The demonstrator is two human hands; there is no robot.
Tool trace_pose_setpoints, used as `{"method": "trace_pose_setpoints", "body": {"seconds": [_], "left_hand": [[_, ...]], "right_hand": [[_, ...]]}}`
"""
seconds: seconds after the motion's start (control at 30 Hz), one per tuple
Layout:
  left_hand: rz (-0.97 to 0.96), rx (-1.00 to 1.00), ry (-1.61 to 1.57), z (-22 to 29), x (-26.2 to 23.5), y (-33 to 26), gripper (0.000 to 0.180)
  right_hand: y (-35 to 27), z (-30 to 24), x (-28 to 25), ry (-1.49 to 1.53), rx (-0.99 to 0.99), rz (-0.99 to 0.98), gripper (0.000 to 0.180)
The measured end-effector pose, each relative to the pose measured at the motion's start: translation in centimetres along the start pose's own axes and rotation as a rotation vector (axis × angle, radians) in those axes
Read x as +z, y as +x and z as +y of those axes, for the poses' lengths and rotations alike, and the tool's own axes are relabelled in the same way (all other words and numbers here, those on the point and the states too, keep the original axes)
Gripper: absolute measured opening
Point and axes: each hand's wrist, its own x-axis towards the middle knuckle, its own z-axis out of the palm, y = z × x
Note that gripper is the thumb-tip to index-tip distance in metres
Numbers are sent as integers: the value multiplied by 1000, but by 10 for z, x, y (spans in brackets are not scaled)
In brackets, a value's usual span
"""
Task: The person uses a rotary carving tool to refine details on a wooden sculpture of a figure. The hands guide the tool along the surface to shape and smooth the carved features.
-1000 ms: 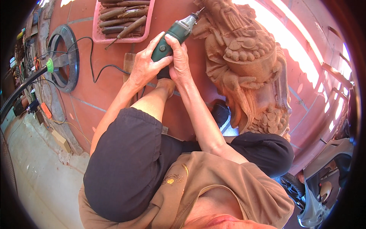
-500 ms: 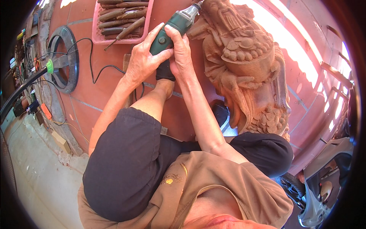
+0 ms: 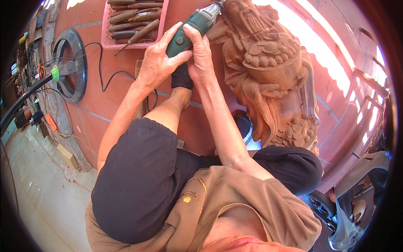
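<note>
A green corded rotary tool (image 3: 184,40) is gripped between both of my hands, its silver nose aimed up and right. My left hand (image 3: 158,63) wraps its left side, with the thumb lying across the lower body. From the right, my right hand (image 3: 200,56) closes on the casing, thumb along the top. The tool's tip reaches the top edge beside the head of a brown carved figure (image 3: 268,80); whether it touches the carving I cannot tell. The figure lies face up, bearded, holding a bowl heaped with round pieces.
A pink tray (image 3: 105,35) of wooden-handled carving tools (image 3: 134,25) sits beyond my left hand. A black cable (image 3: 110,80) loops over the red tiled floor (image 3: 94,119). Farther left are a dark spoked ring (image 3: 82,80) and a black hose with a green end (image 3: 55,73). My knees flank the carving's near end.
The rotary tool and both hands have shifted very slightly, a little to the right at the tool's nose. The grip is the same, and the carving lies nearly where it was.
</note>
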Motion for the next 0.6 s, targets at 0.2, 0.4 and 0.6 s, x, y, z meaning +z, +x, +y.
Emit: {"method": "trace_pose_setpoints", "body": {"seconds": [0.2,0.4,0.6], "left_hand": [[13,-3,-10,-6,3,-5,75],[16,-17,-23,-10,5,-9,76],[15,-45,-38,-17,8,-13,76]], "right_hand": [[-2,6,-4,-34,4,4,41],[-1,12,-9,-36,-4,-3,40],[-4,15,-10,-47,12,11,40]]}}
